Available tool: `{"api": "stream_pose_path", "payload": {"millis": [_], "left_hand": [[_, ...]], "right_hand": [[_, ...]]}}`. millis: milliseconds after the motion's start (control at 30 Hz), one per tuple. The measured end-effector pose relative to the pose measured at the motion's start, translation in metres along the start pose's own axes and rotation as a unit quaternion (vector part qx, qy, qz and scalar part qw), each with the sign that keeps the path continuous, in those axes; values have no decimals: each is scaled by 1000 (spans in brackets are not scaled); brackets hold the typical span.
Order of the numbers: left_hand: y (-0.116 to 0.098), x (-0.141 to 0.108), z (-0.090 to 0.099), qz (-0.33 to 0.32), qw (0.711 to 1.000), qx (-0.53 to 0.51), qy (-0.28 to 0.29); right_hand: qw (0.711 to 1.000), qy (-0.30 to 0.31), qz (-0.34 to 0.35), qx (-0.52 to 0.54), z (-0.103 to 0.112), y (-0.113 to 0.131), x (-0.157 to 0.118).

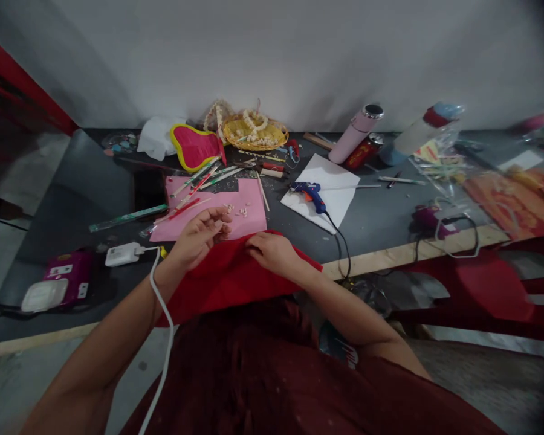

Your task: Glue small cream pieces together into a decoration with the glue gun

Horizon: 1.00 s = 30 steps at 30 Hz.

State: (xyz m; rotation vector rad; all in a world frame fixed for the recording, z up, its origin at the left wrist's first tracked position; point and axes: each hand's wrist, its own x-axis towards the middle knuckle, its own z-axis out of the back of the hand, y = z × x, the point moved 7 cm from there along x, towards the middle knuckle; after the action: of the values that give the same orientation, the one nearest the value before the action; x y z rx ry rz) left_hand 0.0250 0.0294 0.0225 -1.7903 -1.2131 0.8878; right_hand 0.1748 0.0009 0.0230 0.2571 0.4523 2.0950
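A red cloth (226,272) lies over the table's front edge, close to my body. My right hand (272,251) rests at its far edge, with fingers bent and closed on the fabric. Above the cloth's left part, my left hand (203,234) is raised with its fingers curled and the thumb against them. Whatever those fingers pinch, if anything, is too small to make out. Just beyond both hands, small pale pieces (242,211) are scattered on a pink sheet (251,196).
A blue glue gun (315,196) lies on white paper (340,211), its cord hanging over the edge. Behind stand a yellow basket (256,144), a pink flask (356,134) and a red can (364,152). A white charger (123,254) and purple box (66,278) lie left; a white cable crosses my left forearm.
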Motion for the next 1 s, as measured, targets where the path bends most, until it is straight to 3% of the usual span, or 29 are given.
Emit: {"api": "stream_pose_path", "payload": {"millis": [100, 200, 433, 633, 700, 800, 900, 1000], "left_hand": [[15, -5, -7, 39, 993, -109, 7], [27, -6, -12, 65, 986, -152, 22], [33, -6, -17, 83, 985, -133, 72], [30, -9, -16, 71, 986, -122, 86], [28, -12, -17, 61, 990, -85, 92], [23, -18, -23, 39, 988, 78, 128], [15, -25, -32, -30, 948, 266, 175], [8, -29, -36, -105, 908, 351, 205]], "right_hand": [[998, 7, -16, -54, -7, 0, 1], [1000, -15, -19, -17, -4, -5, 0], [979, -137, -56, 138, 37, -22, 4], [975, -182, -65, 108, 60, -28, 8], [973, -196, -95, 76, 67, -40, 5], [973, -197, -123, 17, 72, -59, 0], [979, -167, -116, -16, 67, -69, 2], [988, -128, -82, -32, 53, -69, 11]]}}
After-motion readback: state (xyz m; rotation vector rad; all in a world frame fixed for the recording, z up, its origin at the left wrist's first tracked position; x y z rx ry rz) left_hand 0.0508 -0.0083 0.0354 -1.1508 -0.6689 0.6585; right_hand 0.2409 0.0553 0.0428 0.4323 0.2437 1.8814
